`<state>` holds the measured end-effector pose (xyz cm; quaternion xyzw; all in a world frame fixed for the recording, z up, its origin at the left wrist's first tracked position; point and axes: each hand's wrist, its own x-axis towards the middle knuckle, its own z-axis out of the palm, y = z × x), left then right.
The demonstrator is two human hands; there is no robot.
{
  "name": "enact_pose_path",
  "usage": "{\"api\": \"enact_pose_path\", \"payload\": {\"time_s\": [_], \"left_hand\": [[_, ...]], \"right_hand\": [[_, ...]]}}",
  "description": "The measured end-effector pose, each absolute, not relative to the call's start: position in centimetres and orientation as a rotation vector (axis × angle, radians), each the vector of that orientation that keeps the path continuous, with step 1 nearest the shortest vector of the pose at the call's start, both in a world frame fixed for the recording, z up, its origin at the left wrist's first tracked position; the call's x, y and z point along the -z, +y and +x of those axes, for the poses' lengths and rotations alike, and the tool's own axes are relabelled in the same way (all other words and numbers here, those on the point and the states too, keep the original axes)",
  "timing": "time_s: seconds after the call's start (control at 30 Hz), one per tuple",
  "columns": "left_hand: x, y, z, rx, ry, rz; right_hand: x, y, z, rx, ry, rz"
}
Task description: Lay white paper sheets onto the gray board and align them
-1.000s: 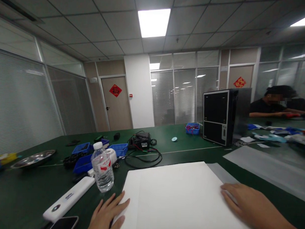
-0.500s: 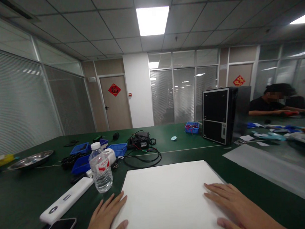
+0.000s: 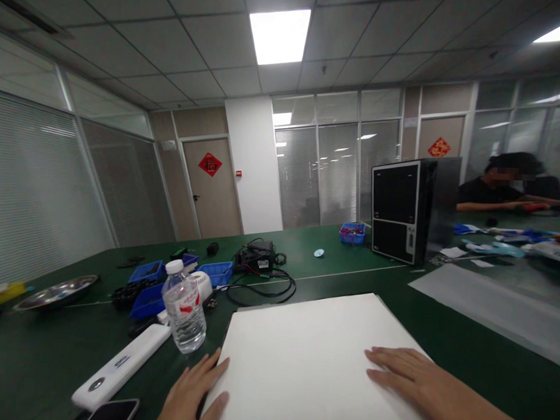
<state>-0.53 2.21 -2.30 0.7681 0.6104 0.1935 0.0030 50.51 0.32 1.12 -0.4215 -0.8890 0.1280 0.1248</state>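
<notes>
A large white sheet (image 3: 302,364) with a thin dark edge along its far left lies on the green table in front of me; whether it is paper or board I cannot tell. On its left edge rests my left hand (image 3: 195,391), fingers spread apart and the thumb on the white surface. My right hand (image 3: 407,380) lies flat over the sheet's right side, its fingers stretched toward the middle and its thumb mostly cut off by the frame's bottom. Just beyond my left hand stands a water bottle (image 3: 184,311) with a white cap, upright.
Left of the bottle lie a white power strip (image 3: 121,367) and a phone (image 3: 114,412). Behind are blue bins (image 3: 216,273), a black adapter with cables (image 3: 255,258) and a metal tray (image 3: 59,293). A computer case (image 3: 394,211) stands back right, with a translucent sheet (image 3: 483,309). A person (image 3: 496,190) sits far right.
My right hand has slid slightly left and nearer to me over the white sheet. My left hand has shifted a little left. The bottle and other items stay put.
</notes>
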Motion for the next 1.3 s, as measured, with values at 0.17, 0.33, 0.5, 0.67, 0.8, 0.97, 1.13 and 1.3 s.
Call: {"api": "enact_pose_path", "payload": {"time_s": [0.17, 0.33, 0.5, 0.67, 0.8, 0.97, 1.13, 1.3], "left_hand": [[2.4, 2.0, -0.8, -0.576, 1.89, 2.433], [2.4, 2.0, -0.9, -0.547, 1.896, 2.442], [2.5, 2.1, -1.1, -0.557, 1.885, 2.458], [2.3, 2.1, -0.9, -0.553, 1.89, 2.468], [1.8, 1.8, -0.5, -0.535, 1.924, 2.434], [1.3, 1.3, -0.3, -0.506, 1.941, 2.417], [2.7, 1.8, -0.9, -0.452, 1.94, 2.411], [4.2, 2.6, -1.7, -0.501, 1.935, 2.446]], "right_hand": [[-1.3, 0.1, 50.5, -0.409, -2.583, -1.186], [-1.5, 0.2, 50.5, -0.424, -2.623, -1.222], [-1.7, -0.2, 50.4, -0.414, -2.629, -1.199], [0.1, 2.5, 53.4, -0.206, -2.416, -1.398], [2.3, 6.6, 61.7, 0.173, -2.046, -1.829], [3.0, 7.7, 72.7, 0.166, -1.593, -2.261], [3.1, 7.2, 74.2, -0.017, -1.546, -2.304], [3.2, 7.0, 68.2, 0.076, -1.674, -2.153]]}}
